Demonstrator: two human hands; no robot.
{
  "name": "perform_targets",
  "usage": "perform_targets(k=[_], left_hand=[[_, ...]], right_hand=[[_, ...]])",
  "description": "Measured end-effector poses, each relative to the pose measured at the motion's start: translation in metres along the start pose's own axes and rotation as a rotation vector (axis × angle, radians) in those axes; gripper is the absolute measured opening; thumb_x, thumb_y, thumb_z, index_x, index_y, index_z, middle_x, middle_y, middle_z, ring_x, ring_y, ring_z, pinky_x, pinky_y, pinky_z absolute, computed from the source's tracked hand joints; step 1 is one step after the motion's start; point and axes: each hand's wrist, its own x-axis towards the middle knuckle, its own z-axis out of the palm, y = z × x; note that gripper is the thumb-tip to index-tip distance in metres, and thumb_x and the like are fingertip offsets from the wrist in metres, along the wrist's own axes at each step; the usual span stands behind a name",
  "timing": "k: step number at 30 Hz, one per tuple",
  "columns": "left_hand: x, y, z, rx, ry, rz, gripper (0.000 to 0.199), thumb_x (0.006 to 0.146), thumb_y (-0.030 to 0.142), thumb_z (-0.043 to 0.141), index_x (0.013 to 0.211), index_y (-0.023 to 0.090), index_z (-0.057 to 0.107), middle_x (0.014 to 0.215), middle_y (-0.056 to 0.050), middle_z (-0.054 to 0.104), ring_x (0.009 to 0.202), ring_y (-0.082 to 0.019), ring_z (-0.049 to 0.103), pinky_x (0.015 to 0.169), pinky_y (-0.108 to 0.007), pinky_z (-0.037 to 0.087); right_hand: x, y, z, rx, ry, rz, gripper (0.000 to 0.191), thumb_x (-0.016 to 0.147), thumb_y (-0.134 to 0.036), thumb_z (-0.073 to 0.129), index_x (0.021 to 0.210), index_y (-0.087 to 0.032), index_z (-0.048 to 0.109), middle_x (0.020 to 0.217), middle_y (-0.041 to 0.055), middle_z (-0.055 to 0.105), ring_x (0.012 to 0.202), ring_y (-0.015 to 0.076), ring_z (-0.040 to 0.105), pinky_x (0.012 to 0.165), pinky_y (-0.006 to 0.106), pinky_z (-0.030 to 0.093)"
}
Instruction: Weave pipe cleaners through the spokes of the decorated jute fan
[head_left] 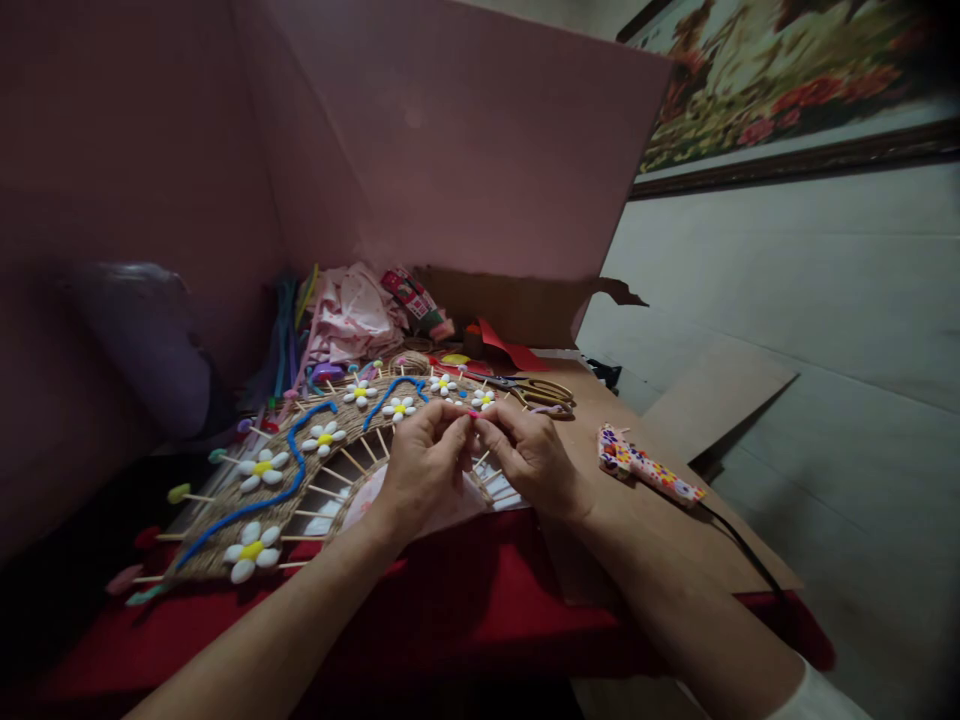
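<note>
My left hand point(424, 465) and my right hand point(534, 455) meet near the middle of the view, thumbs and fingertips pinched on a small pink piece point(473, 413) between them. Most of that piece is covered by the fingers. Behind and to the left of my hands lies a fan-shaped craft point(289, 440) of twine and thin sticks. White flowers point(262, 468) with yellow centres and wavy blue strips point(301, 468) sit on its twine band. Coloured blobs point(179, 494) tip the sticks along its outer edge.
Gold-handled scissors point(546, 391) lie behind my right hand. A flower-patterned glue gun point(649, 472) with a black cord rests on cardboard point(675, 545) at the right. Pink cloth point(352, 315), a tube point(417, 300) and red paper point(511, 348) are at the back.
</note>
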Motion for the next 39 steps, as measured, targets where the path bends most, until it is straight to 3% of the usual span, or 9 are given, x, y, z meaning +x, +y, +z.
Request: perform_targets(k=[5, 10, 18, 24, 31, 39], left_hand=[[0.001, 0.009, -0.002, -0.134, 0.016, -0.090, 0.018, 0.074, 0.031, 0.061, 0.073, 0.015, 0.053, 0.055, 0.003, 0.056, 0.037, -0.007, 0.044, 0.030, -0.019, 0.036], [0.000, 0.009, -0.001, -0.051, 0.029, -0.083, 0.014, 0.075, 0.028, 0.057, 0.070, 0.016, 0.051, 0.053, 0.004, 0.055, 0.034, -0.006, 0.042, 0.031, -0.018, 0.033], [0.002, -0.002, -0.008, 0.386, 0.049, 0.155, 0.014, 0.081, 0.024, 0.051, 0.071, 0.016, 0.056, 0.057, 0.001, 0.056, 0.046, -0.008, 0.046, 0.042, -0.020, 0.035], [0.004, 0.000, -0.011, 0.416, 0.001, 0.163, 0.013, 0.080, 0.026, 0.052, 0.073, 0.016, 0.057, 0.061, 0.000, 0.058, 0.051, -0.010, 0.050, 0.047, -0.021, 0.039], [0.002, 0.002, -0.011, 0.489, -0.054, 0.254, 0.012, 0.081, 0.023, 0.053, 0.079, 0.015, 0.062, 0.066, -0.001, 0.060, 0.057, -0.011, 0.051, 0.051, -0.022, 0.040], [0.002, 0.004, -0.012, 0.860, -0.041, 0.423, 0.010, 0.076, 0.013, 0.053, 0.074, 0.016, 0.062, 0.059, 0.002, 0.056, 0.051, -0.010, 0.044, 0.054, -0.024, 0.034]], right_hand=[[0.000, -0.001, -0.002, -0.128, 0.018, -0.065, 0.017, 0.091, -0.023, 0.044, 0.082, -0.017, 0.058, 0.071, 0.0025, 0.060, 0.064, 0.0133, 0.054, 0.061, 0.024, 0.035], [-0.001, -0.002, -0.003, -0.203, -0.015, -0.161, 0.014, 0.088, -0.020, 0.046, 0.080, -0.016, 0.058, 0.072, 0.0035, 0.061, 0.067, 0.0146, 0.056, 0.061, 0.025, 0.035], [-0.001, -0.002, -0.004, -0.235, -0.044, -0.130, 0.012, 0.086, -0.019, 0.047, 0.084, -0.015, 0.059, 0.071, 0.0037, 0.064, 0.064, 0.0141, 0.057, 0.060, 0.024, 0.035], [0.000, 0.001, -0.006, -0.222, 0.011, -0.185, 0.012, 0.084, -0.018, 0.047, 0.087, -0.015, 0.059, 0.076, 0.0048, 0.064, 0.070, 0.0156, 0.057, 0.064, 0.026, 0.036], [0.003, 0.002, -0.018, -0.353, -0.042, -0.234, 0.011, 0.080, -0.018, 0.049, 0.082, -0.016, 0.060, 0.071, 0.0036, 0.060, 0.065, 0.0154, 0.052, 0.061, 0.026, 0.035], [0.004, 0.007, -0.019, -0.394, -0.065, -0.244, 0.014, 0.084, -0.020, 0.047, 0.086, -0.016, 0.060, 0.079, 0.0061, 0.062, 0.075, 0.0178, 0.055, 0.067, 0.028, 0.038]])
